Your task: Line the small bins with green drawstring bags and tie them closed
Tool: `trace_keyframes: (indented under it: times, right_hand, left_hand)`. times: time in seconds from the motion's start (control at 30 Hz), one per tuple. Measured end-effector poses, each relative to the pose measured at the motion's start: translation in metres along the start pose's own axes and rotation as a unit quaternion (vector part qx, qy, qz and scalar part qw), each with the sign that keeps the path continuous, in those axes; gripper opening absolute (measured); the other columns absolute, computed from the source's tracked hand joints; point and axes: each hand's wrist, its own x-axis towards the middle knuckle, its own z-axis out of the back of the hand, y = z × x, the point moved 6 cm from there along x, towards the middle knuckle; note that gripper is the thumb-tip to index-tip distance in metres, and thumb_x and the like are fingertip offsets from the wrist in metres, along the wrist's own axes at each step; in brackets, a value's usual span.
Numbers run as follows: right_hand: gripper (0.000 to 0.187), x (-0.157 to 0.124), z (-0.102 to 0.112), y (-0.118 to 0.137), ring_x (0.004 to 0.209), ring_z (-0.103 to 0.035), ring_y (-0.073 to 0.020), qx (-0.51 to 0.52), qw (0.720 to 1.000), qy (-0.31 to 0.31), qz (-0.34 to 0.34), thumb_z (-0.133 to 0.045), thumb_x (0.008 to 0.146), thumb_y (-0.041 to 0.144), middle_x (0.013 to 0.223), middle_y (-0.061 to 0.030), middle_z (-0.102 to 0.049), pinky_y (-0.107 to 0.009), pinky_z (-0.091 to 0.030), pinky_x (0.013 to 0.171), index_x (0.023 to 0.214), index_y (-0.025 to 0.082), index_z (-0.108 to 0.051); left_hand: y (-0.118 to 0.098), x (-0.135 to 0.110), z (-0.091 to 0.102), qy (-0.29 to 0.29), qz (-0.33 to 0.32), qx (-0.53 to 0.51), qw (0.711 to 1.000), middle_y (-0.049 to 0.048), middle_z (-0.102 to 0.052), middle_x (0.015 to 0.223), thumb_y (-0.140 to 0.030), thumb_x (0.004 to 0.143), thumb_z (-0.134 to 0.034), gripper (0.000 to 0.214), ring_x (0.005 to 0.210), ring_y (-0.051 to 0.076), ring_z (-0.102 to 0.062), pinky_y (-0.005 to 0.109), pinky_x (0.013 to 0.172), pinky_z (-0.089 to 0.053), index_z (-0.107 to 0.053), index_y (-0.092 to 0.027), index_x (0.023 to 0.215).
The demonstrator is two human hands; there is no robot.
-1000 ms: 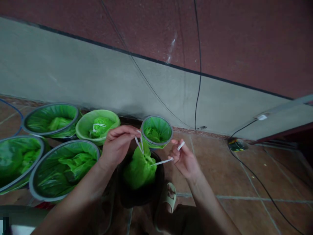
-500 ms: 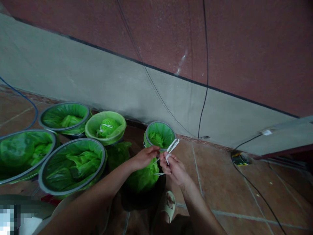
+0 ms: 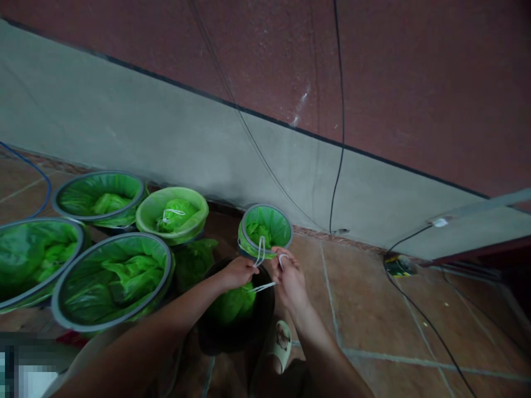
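Note:
A green plastic bag point(image 3: 234, 308) sits bunched inside a dark bucket point(image 3: 264, 315) at my feet. White drawstring loops point(image 3: 264, 287) come out of the bag. My left hand point(image 3: 239, 272) is closed on one drawstring, whose loop stands up above the fingers. To its right, my right hand point(image 3: 290, 279) is closed on another white drawstring and pulls it taut from the bag. The two hands are apart, over the bucket's far side. My fingers partly hide where each string is gripped.
Several bins point(image 3: 118, 326) lined with green bags stand to the left. A small lined bin point(image 3: 286, 210) is by the wall. A blue hose point(image 3: 48, 190) lies at far left. Black cables point(image 3: 440, 336) cross the tiled floor at right. My slipper point(image 3: 283, 337) is beside the bucket.
My hands have moved apart and the drawstring between them has spread. The bag has sunk lower in the bucket, showing more of its dark rim. The view has shifted slightly right.

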Motion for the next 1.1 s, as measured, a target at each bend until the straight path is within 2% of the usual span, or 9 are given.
trace_keyframes:
  times: [0.1,0.2,0.33,0.43,0.5,0.67,0.77,0.97,1.1]
  right_hand:
    - [0.023,-0.003,-0.018,0.005,0.040,-0.017,-0.0031,0.081,0.994,0.061,-0.029,-0.067,0.074,0.034,0.049,0.0102,-0.038,-0.016,-0.012,0.035,0.089,0.017,-0.064]
    - [0.015,0.005,-0.014,0.007,0.039,-0.017,-0.0027,0.138,0.987,0.053,-0.054,-0.064,0.076,0.027,0.050,0.0102,-0.038,-0.015,-0.014,0.035,0.087,0.016,-0.064]
    - [0.021,0.017,0.003,-0.006,0.049,-0.045,-0.0048,0.116,0.991,0.003,-0.073,-0.064,0.078,0.032,0.070,0.0031,-0.061,-0.016,-0.037,0.047,0.094,0.019,-0.062]
    - [0.031,0.019,0.018,-0.026,0.072,-0.061,-0.0124,-0.040,0.997,-0.034,-0.056,-0.067,0.077,0.044,0.084,-0.0006,-0.067,-0.024,-0.048,0.066,0.097,0.021,-0.061]
    - [0.033,0.017,0.020,-0.040,0.070,-0.061,-0.0135,-0.176,0.984,-0.001,-0.040,-0.066,0.078,0.050,0.080,0.0001,-0.066,-0.025,-0.047,0.065,0.095,0.022,-0.061]
    - [0.024,0.014,0.014,-0.057,0.053,-0.049,-0.0107,-0.414,0.904,0.103,0.007,-0.060,0.084,0.045,0.062,0.0020,-0.060,-0.023,-0.035,0.054,0.078,0.022,-0.066]
    - [0.024,0.014,0.014,-0.045,0.050,-0.043,-0.0096,-0.449,0.887,0.102,0.031,-0.057,0.085,0.038,0.054,0.0033,-0.054,-0.022,-0.030,0.051,0.071,0.021,-0.066]
    - [0.024,0.000,0.009,-0.036,0.051,-0.047,-0.0091,-0.424,0.864,0.266,-0.050,-0.060,0.082,0.038,0.054,0.0032,-0.058,-0.020,-0.032,0.052,0.072,0.019,-0.070]
    - [0.019,0.007,0.010,-0.019,0.069,-0.058,-0.0159,-0.355,0.921,0.162,0.008,-0.065,0.077,0.040,0.069,0.0000,-0.066,-0.025,-0.043,0.062,0.070,0.022,-0.070]
  left_hand:
    - [-0.008,-0.012,-0.031,0.167,-0.084,0.079,0.979,-0.0045,-0.048,0.046,-0.018,0.074,-0.050,0.022,0.046,0.009,-0.041,0.023,0.052,-0.032,-0.058,-0.017,0.054]
    - [-0.012,-0.024,-0.047,0.224,-0.136,0.135,0.955,-0.0047,-0.051,0.049,-0.015,0.070,-0.052,0.016,0.050,0.009,-0.042,0.022,0.053,-0.031,-0.065,-0.017,0.062]
    - [-0.009,-0.019,-0.042,0.159,-0.119,0.153,0.968,-0.0002,-0.062,0.061,-0.029,0.080,-0.051,0.026,0.056,0.012,-0.050,0.023,0.057,-0.034,-0.071,-0.016,0.071]
    - [-0.006,-0.008,-0.023,0.081,-0.065,0.131,0.986,0.0002,-0.059,0.057,-0.033,0.084,-0.045,0.034,0.055,0.013,-0.050,0.024,0.057,-0.035,-0.071,-0.015,0.071]
    - [-0.005,-0.002,-0.008,0.038,-0.042,0.101,0.993,-0.0013,-0.054,0.052,-0.034,0.084,-0.042,0.036,0.052,0.012,-0.047,0.024,0.056,-0.034,-0.069,-0.015,0.070]
    - [0.000,0.005,0.020,-0.040,-0.011,0.050,0.998,-0.0022,-0.050,0.049,-0.037,0.081,-0.046,0.035,0.050,0.011,-0.043,0.024,0.054,-0.032,-0.063,-0.015,0.060]
    - [0.003,0.007,0.025,-0.043,-0.012,0.017,0.999,-0.0015,-0.054,0.052,-0.036,0.076,-0.053,0.028,0.051,0.011,-0.044,0.024,0.054,-0.033,-0.064,-0.015,0.061]
    - [-0.019,-0.001,0.028,-0.007,-0.121,0.165,0.979,-0.0025,-0.061,0.058,-0.028,0.074,-0.059,0.017,0.058,0.012,-0.052,0.022,0.061,-0.037,-0.070,-0.018,0.066]
    - [-0.039,-0.019,0.013,0.043,-0.228,0.285,0.930,-0.0018,-0.067,0.066,-0.021,0.082,-0.054,0.019,0.069,0.014,-0.059,0.031,0.091,-0.038,-0.071,-0.022,0.072]
